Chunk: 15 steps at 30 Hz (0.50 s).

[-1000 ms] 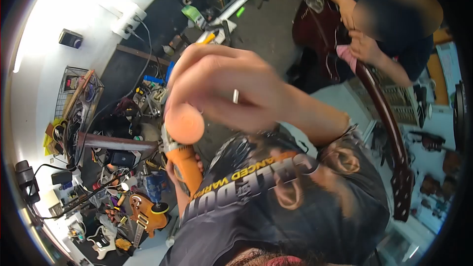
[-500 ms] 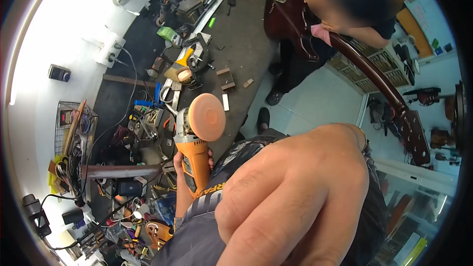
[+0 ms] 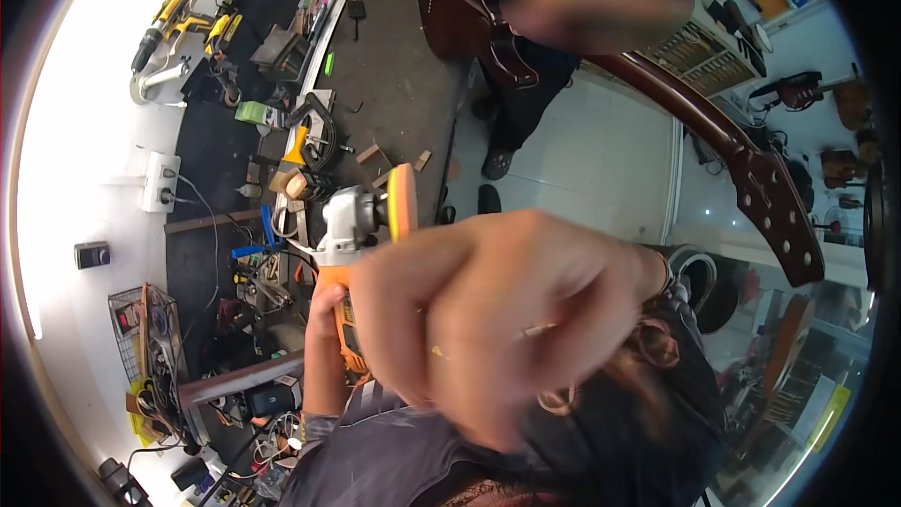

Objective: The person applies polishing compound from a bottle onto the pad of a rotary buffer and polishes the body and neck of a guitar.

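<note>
My left hand (image 3: 326, 312) is wrapped round the orange body of a power polisher (image 3: 345, 223). The machine points up, its round foam pad (image 3: 404, 199) seen nearly edge-on, orange with a yellow backing. Close to the camera, my right hand (image 3: 479, 319) is blurred by motion and covers part of the polisher's body. Its fingers look bent, but whether they hold anything is unclear. Below both hands is my dark clothing (image 3: 375, 451).
Across the dark workbench (image 3: 385, 56), another person holds a dark red electric guitar (image 3: 460, 23), its neck and headstock (image 3: 774, 207) reaching right. Wood blocks (image 3: 374, 161), clamps and hand tools crowd the bench. A wall socket (image 3: 161, 181) has cables plugged in. A glass case (image 3: 798, 394) stands right.
The polisher has turned, so its pad face no longer points at the camera. My right hand has moved left and over the polisher's body. The view has shifted.
</note>
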### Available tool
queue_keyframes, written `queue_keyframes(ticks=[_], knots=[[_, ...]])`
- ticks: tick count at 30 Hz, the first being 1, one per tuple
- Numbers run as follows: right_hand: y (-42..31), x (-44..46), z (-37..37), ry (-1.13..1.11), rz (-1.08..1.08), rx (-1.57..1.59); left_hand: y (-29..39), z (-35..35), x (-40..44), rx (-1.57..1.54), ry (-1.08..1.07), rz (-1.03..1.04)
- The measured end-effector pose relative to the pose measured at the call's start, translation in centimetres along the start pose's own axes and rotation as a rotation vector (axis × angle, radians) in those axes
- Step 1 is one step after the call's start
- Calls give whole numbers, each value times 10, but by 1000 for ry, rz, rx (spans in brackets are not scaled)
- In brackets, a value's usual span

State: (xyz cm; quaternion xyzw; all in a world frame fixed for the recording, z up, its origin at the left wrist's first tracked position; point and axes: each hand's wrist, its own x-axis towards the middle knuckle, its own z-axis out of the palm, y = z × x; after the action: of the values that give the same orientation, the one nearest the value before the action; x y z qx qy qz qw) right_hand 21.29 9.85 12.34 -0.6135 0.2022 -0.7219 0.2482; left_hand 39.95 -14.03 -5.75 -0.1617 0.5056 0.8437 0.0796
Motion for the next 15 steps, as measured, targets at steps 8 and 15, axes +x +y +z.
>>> queue_keyframes(ticks=[8,15], knots=[[20,-42,-73,295,466,-1359,68,83,98,525,4,-128],[8,-82,-123,243,680,-1318,111,154,180,957,-10,-140]])
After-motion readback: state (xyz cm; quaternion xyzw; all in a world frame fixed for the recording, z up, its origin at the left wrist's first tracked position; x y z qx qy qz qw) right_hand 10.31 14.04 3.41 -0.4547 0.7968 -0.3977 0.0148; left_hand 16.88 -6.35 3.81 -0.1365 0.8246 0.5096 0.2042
